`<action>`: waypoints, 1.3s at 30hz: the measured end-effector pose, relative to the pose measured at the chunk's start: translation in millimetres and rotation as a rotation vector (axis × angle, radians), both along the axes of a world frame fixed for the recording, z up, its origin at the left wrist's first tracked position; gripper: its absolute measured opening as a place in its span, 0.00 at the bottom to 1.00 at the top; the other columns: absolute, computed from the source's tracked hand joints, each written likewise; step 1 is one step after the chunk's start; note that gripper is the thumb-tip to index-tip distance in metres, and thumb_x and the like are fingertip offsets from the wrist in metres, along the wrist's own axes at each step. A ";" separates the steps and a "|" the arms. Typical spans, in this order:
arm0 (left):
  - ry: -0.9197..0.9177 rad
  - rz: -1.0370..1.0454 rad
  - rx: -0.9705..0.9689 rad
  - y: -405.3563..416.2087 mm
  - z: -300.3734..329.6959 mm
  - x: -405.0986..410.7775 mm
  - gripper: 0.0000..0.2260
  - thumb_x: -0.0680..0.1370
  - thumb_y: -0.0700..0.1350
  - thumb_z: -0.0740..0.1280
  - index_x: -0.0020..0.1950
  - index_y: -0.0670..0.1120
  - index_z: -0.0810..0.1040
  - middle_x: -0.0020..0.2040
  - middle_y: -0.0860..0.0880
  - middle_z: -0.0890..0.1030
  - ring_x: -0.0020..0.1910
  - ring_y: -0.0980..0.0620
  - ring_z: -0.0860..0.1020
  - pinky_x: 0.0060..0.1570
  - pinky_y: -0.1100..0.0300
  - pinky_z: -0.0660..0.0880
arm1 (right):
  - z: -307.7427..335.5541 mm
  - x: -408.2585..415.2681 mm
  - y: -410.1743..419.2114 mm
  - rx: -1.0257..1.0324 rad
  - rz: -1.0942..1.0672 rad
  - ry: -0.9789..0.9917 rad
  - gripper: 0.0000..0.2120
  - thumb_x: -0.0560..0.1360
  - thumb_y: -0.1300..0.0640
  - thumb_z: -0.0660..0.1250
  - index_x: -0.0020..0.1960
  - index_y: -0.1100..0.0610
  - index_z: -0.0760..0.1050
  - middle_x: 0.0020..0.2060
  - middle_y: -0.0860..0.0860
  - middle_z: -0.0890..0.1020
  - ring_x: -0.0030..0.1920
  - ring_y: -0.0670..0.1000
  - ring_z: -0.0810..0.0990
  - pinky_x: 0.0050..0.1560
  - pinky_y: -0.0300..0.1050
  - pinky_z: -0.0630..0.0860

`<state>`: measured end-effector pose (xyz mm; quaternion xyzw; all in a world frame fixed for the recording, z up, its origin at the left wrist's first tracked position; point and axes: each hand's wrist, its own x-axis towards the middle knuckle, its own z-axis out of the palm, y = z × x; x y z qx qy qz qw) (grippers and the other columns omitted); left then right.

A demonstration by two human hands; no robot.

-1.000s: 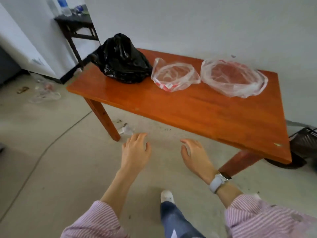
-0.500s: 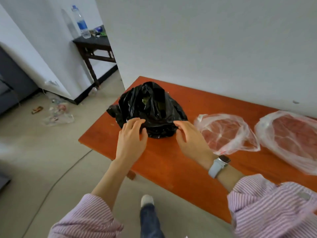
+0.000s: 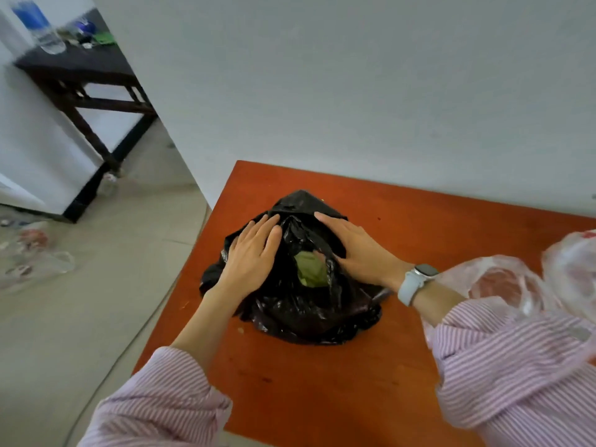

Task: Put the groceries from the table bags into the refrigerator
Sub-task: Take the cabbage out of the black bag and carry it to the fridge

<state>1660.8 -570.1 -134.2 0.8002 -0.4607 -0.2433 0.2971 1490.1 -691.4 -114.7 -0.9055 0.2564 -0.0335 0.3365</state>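
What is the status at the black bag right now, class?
Left hand and right hand flat on the black bag, no grip. Bag mouth parted, something green showing. Clear bags alongside on the table, nothing blocking.

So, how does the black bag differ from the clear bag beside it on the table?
The black bag is opaque; only something green shows through its opening, while the clear bag lets reddish contents show through. The left hand and right hand rest on the black bag; no hand touches the clear bag. The black bag sits near the table's left end, the clear bag further right. Both are crumpled thin plastic.
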 end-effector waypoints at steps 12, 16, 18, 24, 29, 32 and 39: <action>0.295 0.031 0.178 -35.9 -39.1 55.1 0.15 0.79 0.49 0.60 0.64 0.46 0.75 0.63 0.48 0.76 0.63 0.49 0.72 0.55 0.65 0.66 | -40.3 12.4 -41.7 0.611 -0.177 -0.070 0.17 0.80 0.56 0.55 0.67 0.52 0.69 0.63 0.47 0.75 0.64 0.44 0.72 0.68 0.45 0.65; 0.305 -0.036 -0.050 -28.7 -10.3 50.4 0.11 0.79 0.47 0.62 0.58 0.49 0.79 0.49 0.57 0.79 0.51 0.60 0.75 0.49 0.73 0.68 | 17.0 23.1 -33.5 0.805 -0.070 -0.164 0.22 0.76 0.38 0.49 0.67 0.41 0.64 0.62 0.42 0.74 0.64 0.40 0.71 0.67 0.39 0.63; 0.228 -0.128 -0.064 -23.3 -1.6 39.7 0.09 0.78 0.45 0.63 0.55 0.48 0.81 0.49 0.58 0.79 0.52 0.61 0.76 0.52 0.68 0.70 | 24.6 27.0 -19.4 0.641 0.108 -0.013 0.24 0.74 0.39 0.55 0.69 0.39 0.58 0.64 0.36 0.66 0.63 0.32 0.66 0.62 0.26 0.62; -0.068 -0.141 -0.231 14.6 -8.2 3.2 0.08 0.76 0.44 0.64 0.42 0.44 0.82 0.48 0.59 0.78 0.58 0.59 0.74 0.62 0.60 0.69 | -1.6 3.2 34.5 0.103 0.122 -0.130 0.18 0.74 0.62 0.58 0.62 0.55 0.72 0.59 0.45 0.75 0.62 0.42 0.68 0.65 0.39 0.65; -0.512 0.019 -0.345 55.9 -22.6 -19.9 0.16 0.74 0.49 0.64 0.28 0.44 0.75 0.43 0.51 0.81 0.52 0.52 0.75 0.66 0.46 0.62 | -31.9 -29.1 64.6 -0.341 0.477 -0.272 0.11 0.71 0.59 0.59 0.52 0.53 0.69 0.55 0.52 0.80 0.64 0.53 0.70 0.62 0.50 0.70; -0.602 0.031 -0.306 77.8 -32.9 -43.2 0.17 0.74 0.51 0.66 0.27 0.45 0.73 0.47 0.49 0.81 0.57 0.51 0.73 0.68 0.45 0.58 | -51.8 -48.5 70.1 -0.498 0.564 -0.256 0.10 0.71 0.58 0.60 0.52 0.53 0.73 0.57 0.51 0.80 0.69 0.55 0.65 0.68 0.58 0.61; -0.711 0.025 -0.064 110.1 -70.4 -82.1 0.13 0.72 0.50 0.65 0.31 0.45 0.76 0.66 0.44 0.74 0.72 0.45 0.61 0.69 0.35 0.50 | -106.6 -104.9 67.0 -0.471 0.606 0.119 0.19 0.79 0.45 0.49 0.66 0.49 0.67 0.62 0.47 0.76 0.70 0.51 0.63 0.68 0.56 0.55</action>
